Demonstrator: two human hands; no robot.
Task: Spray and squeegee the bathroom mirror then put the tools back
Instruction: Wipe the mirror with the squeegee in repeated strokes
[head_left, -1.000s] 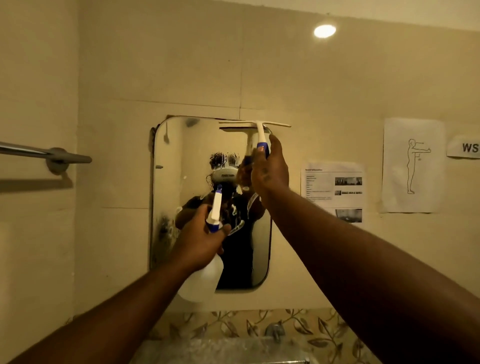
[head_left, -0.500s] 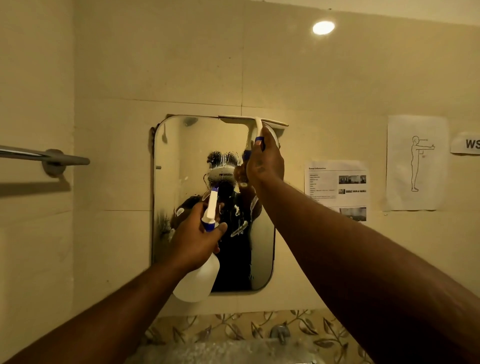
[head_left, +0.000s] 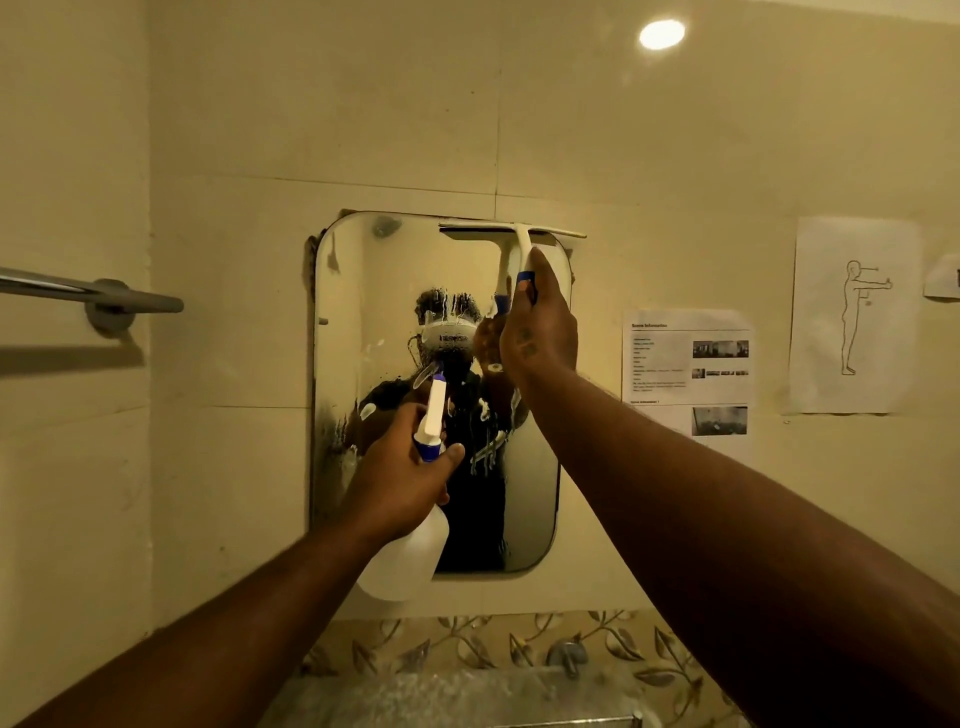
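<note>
Mirror (head_left: 363, 322): one, wet with foam.
Squeegee (head_left: 511, 231): one, gripped by right hand (head_left: 540, 332) at 12 o'clock edge.
Spray bottle (head_left: 410, 556): one, clasped in left hand (head_left: 400, 483).
Papers (head_left: 685, 364): three, at 3 o'clock.

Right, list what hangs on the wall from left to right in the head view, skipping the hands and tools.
Grey metal towel bar → rounded rectangular wall mirror → printed white information sheet with small photos → white paper with an outline drawing of a standing figure → partly cut-off white label at the right edge.
</note>
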